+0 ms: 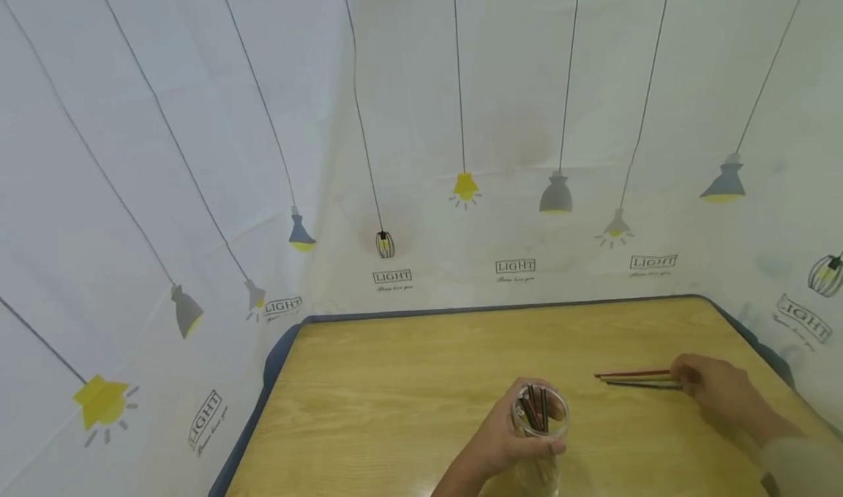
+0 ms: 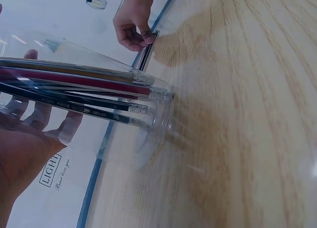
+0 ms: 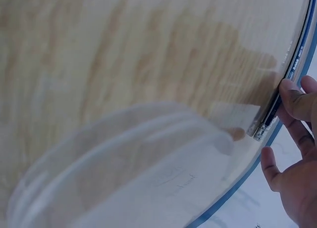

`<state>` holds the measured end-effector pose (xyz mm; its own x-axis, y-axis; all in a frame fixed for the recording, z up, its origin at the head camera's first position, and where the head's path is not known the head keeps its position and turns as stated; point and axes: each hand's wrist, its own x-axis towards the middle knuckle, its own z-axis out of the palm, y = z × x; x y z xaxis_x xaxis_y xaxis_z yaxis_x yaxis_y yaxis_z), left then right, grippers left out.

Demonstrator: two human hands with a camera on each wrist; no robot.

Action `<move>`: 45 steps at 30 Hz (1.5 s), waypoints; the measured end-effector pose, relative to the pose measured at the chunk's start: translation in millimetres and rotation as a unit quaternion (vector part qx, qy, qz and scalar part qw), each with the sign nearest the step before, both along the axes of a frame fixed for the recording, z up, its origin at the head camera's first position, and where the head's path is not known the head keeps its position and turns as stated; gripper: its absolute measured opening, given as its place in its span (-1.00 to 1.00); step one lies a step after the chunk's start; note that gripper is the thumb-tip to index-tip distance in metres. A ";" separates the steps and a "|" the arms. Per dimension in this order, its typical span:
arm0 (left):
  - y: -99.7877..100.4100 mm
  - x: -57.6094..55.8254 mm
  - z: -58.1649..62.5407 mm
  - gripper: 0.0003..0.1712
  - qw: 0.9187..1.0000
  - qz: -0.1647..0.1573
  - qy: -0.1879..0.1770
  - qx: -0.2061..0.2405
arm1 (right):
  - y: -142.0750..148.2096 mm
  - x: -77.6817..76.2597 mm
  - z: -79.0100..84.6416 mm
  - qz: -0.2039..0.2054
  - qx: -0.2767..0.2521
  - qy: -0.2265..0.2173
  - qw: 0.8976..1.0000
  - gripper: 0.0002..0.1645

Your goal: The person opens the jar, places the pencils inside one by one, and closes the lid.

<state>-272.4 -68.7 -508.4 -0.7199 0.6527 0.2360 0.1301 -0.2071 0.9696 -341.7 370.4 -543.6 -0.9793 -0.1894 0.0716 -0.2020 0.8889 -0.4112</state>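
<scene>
My left hand (image 1: 503, 438) grips a clear glass (image 1: 538, 475) standing near the table's front edge. Several pencils (image 2: 84, 79) lean inside the glass, ochre, red and dark ones, their eraser ends (image 2: 136, 108) down at its base in the left wrist view. To the right, my right hand (image 1: 721, 394) pinches the near ends of a few pencils between thumb and fingers. Among these, a red pencil (image 1: 632, 374) and a dark pencil (image 1: 642, 385) point leftward, low over the table. The right wrist view shows the thumb on a dark pencil (image 3: 296, 60) near its eraser end.
The wood-grain table (image 1: 395, 387) has a blue edge (image 1: 494, 309) along its back and sides. Behind it hangs a white cloth (image 1: 421, 116) printed with lamps and lettering. A blurred translucent curved shape (image 3: 124, 154) fills the lower right wrist view.
</scene>
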 end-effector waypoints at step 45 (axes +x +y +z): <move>5.0 2.8 -0.3 -0.21 1.000 0.011 -0.008 0.020 | -106.2 62.0 94.9 0.068 -0.313 0.123 0.939 -0.69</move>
<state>-269.6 -63.6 -508.7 -0.7373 0.6276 0.2499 0.1202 -0.2422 0.9628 -279.7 264.2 -448.7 -0.8885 -0.1566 0.4314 -0.4532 0.4479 -0.7707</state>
